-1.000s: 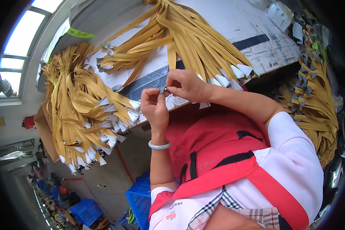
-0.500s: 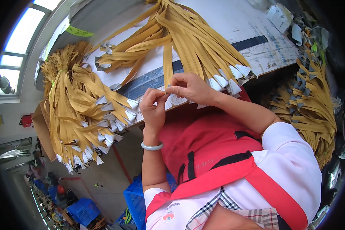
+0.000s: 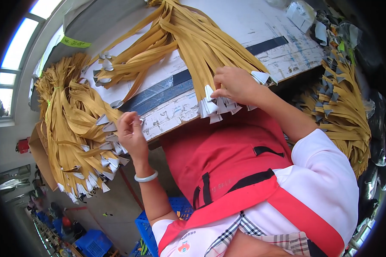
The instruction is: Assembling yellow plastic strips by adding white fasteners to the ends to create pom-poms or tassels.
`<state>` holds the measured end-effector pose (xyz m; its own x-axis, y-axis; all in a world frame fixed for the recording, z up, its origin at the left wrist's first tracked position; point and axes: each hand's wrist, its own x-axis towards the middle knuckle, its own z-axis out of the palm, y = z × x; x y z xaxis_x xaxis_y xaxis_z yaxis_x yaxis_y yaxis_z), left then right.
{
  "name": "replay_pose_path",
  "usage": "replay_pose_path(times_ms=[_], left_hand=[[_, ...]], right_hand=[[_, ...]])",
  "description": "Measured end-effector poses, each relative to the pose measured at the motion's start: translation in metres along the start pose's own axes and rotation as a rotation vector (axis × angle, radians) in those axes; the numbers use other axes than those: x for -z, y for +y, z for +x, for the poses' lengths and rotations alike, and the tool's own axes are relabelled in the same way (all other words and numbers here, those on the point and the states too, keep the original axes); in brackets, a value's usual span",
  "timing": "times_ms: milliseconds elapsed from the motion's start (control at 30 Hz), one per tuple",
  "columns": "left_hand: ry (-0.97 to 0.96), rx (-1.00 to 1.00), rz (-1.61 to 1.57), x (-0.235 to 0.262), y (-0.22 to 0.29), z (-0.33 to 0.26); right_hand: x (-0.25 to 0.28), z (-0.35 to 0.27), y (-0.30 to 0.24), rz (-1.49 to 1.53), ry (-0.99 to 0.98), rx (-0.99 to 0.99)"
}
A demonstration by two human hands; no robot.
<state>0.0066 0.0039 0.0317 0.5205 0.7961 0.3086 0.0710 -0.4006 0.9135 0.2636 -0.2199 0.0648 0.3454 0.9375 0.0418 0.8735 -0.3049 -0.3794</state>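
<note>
Mustard-yellow zipper tapes [image 3: 201, 40] lie fanned over the table, with white tabs at their ends near the front edge. Over these tabs is my right hand [image 3: 238, 85], its fingers bent and thumb pinching at a white tab [image 3: 208, 105]. To the left, my left hand [image 3: 133, 133] is raised by the table edge with fingers pinched together. A small pale bit shows at its fingertips, too small to name. Several tapes with grey tabs [image 3: 107, 65] lie apart at the left of the fan.
A big tied bundle of yellow tapes [image 3: 60, 124] hangs at the left by a cardboard box [image 3: 40, 150]. More tapes [image 3: 347, 124] with grey tabs are piled at the right. Dark strips [image 3: 158, 96] run along the table [image 3: 176, 115]. A blue crate [image 3: 182, 207] stands below.
My hands were together at the end of one tape and have parted. The left moved left, the right moved right to the white tabs. That tape no longer hangs apart from the fan.
</note>
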Motion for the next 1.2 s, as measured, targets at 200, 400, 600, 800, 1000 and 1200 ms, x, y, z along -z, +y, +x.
replay_pose_path(times_ms=[200, 400, 600, 800, 1000, 1200], left_hand=[[-0.415, -0.304, 0.142, -0.092, 0.039, -0.029], [-0.752, -0.45, 0.281, -0.121, 0.044, 0.008], [-0.85, -0.521, 0.314, -0.127, 0.041, 0.003], [-0.771, -0.385, 0.151, -0.122, 0.028, 0.009], [-0.692, -0.236, -0.053, -0.122, 0.032, 0.001], [-0.711, -0.426, 0.129, -0.12, 0.044, -0.006]], right_hand=[[-0.021, -0.004, -0.002, 0.269, -0.029, 0.05], [-0.006, 0.003, -0.002, 0.244, 0.059, 0.048], [-0.014, -0.008, 0.017, 0.394, 0.039, 0.045], [-0.011, 0.0, 0.018, 0.542, 0.061, 0.04], [-0.016, 0.008, 0.012, 0.659, 0.14, 0.086], [-0.02, -0.001, 0.016, 0.603, 0.106, 0.055]])
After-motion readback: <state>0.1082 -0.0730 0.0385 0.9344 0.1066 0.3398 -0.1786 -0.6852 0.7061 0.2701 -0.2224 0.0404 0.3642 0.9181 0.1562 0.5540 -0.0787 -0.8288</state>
